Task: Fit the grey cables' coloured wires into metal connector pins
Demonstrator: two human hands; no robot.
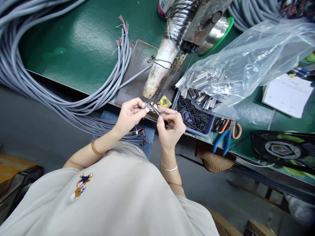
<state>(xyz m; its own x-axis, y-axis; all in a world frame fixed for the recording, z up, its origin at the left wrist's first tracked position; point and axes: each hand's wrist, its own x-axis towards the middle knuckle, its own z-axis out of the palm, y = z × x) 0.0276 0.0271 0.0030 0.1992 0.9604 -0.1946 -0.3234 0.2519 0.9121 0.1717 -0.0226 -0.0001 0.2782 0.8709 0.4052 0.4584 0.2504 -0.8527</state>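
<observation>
My left hand (131, 115) is closed in a pinch on thin coloured wires (147, 105), red and green among them. Facing it, my right hand (171, 126) pinches a small metal multi-pin connector (156, 109) between thumb and fingers. The wire ends meet the connector or lie very close to it; I cannot tell whether they are joined. Just behind the connector lies a crumpled yellow piece (164, 101) at the front of a dark board (134, 73). Below my left hand, several cable ends with connectors (141, 132) rest on blue cloth over my lap.
A taped duct (157, 72) and a soldering iron (178, 64) point down at the board. Grey cables (105, 93) sweep in from the left. On the right are a blue tray (208, 131) of black sleeves and connectors, a plastic bag (248, 62), pliers (225, 137), a solder spool (216, 36) and a fan (283, 149).
</observation>
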